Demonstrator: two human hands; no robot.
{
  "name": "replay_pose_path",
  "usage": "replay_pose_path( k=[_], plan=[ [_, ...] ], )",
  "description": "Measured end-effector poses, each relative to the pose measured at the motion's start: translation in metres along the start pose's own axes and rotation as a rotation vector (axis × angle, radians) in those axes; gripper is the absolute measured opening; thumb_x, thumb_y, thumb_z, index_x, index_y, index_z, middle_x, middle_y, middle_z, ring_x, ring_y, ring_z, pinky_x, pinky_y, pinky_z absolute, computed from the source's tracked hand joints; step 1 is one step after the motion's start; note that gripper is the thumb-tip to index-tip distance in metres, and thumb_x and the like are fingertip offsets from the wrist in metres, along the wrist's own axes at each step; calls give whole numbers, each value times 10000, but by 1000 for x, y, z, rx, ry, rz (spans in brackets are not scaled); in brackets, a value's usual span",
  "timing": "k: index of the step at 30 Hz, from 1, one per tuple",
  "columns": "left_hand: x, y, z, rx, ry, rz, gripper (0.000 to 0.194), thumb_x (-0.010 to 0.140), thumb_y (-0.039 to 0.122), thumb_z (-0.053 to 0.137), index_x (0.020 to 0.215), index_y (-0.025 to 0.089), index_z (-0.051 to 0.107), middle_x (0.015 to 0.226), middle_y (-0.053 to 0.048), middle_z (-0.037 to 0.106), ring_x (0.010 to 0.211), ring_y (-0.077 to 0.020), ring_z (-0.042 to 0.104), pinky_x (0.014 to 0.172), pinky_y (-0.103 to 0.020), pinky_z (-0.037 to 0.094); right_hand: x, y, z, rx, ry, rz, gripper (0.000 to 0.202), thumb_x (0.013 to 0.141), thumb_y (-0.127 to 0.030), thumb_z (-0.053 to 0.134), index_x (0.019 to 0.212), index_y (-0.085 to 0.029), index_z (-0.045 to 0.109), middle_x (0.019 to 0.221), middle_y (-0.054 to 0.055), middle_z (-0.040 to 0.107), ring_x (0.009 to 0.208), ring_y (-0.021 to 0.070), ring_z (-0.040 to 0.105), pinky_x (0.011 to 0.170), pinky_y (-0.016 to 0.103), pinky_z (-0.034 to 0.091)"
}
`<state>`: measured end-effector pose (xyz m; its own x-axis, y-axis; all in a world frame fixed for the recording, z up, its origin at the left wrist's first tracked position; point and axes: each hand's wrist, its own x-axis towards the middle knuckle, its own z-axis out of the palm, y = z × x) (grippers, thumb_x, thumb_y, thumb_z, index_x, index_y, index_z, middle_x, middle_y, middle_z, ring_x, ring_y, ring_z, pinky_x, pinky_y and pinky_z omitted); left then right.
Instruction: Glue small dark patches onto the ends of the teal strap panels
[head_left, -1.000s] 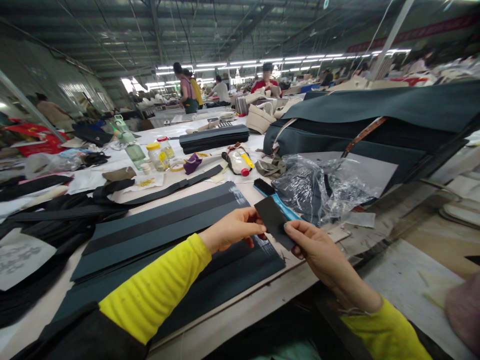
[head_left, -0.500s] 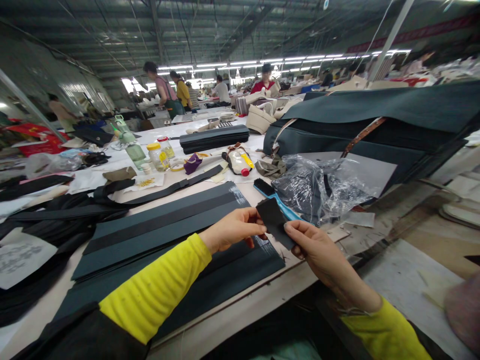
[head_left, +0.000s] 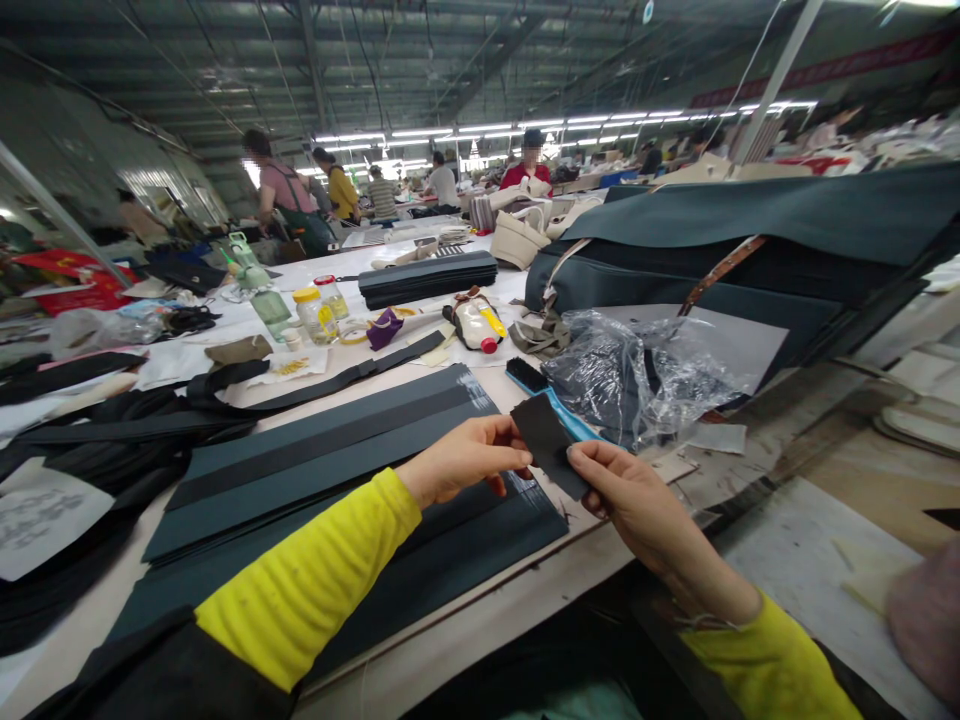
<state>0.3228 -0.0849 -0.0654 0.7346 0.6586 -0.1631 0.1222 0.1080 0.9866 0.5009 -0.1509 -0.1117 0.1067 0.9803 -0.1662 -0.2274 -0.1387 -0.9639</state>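
Between my two hands is a small dark rectangular piece of fabric (head_left: 551,445), held tilted above the table's edge. My left hand (head_left: 472,458) pinches its left side, and my right hand (head_left: 626,495) grips its lower right corner between thumb and fingers. Below and to the left lie stacked dark green panels (head_left: 300,440), each with a black strip along it. White glue-like streaks mark the panels' right ends. Just behind the held piece rests a blue-handled brush (head_left: 559,400) with black bristles.
Crumpled clear plastic (head_left: 637,370) lies beyond the brush, before a large strapped dark green bundle (head_left: 742,250). Glass jars (head_left: 319,315), a green bottle (head_left: 270,310) and a white bottle with a red cap (head_left: 478,325) stand farther back. Black straps (head_left: 97,440) pile up on the left.
My hands and the dark piece stay almost where they were. In the background, a person in a pink top and apron has shifted to the left.
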Motion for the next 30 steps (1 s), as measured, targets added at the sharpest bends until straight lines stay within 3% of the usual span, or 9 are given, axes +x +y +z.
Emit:
replay_pose_path(
  k=[13,18,22,27,30],
  plan=[
    [2,-1,0,-20,24,4,267,627,264,656,829,132,544,727,-13,532,667,-125,537,436,-167,405,0,-1,-1,-35,-15,-1,586,532,-598,774,758,-131,503,548,-44,445,413,31,353,387,147,251],
    [3,0,6,3,116,-11,206,620,237,615,795,134,581,764,-22,557,675,-132,552,433,-177,394,-1,1,2,-79,-22,-17,577,554,-611,753,779,-134,519,551,-44,449,413,38,368,385,154,261],
    [9,-4,10,31,230,36,248,641,326,668,774,123,615,652,-1,541,574,-101,485,445,-183,368,-2,3,5,-135,-30,-25,593,542,-635,741,785,-131,544,542,-32,465,421,58,398,393,168,292],
    [5,12,-19,-110,483,216,247,671,298,683,837,135,600,719,-2,593,627,-103,532,570,-200,442,-6,7,-11,-192,11,-48,580,572,-638,726,804,-135,554,539,-27,469,440,70,415,414,179,323],
    [-15,29,-44,-140,537,221,422,644,222,705,1042,179,573,753,6,587,618,-89,533,546,-175,440,-9,10,-24,-208,59,-62,577,593,-639,717,830,-142,544,533,-31,460,444,75,413,406,180,316]
  ],
)
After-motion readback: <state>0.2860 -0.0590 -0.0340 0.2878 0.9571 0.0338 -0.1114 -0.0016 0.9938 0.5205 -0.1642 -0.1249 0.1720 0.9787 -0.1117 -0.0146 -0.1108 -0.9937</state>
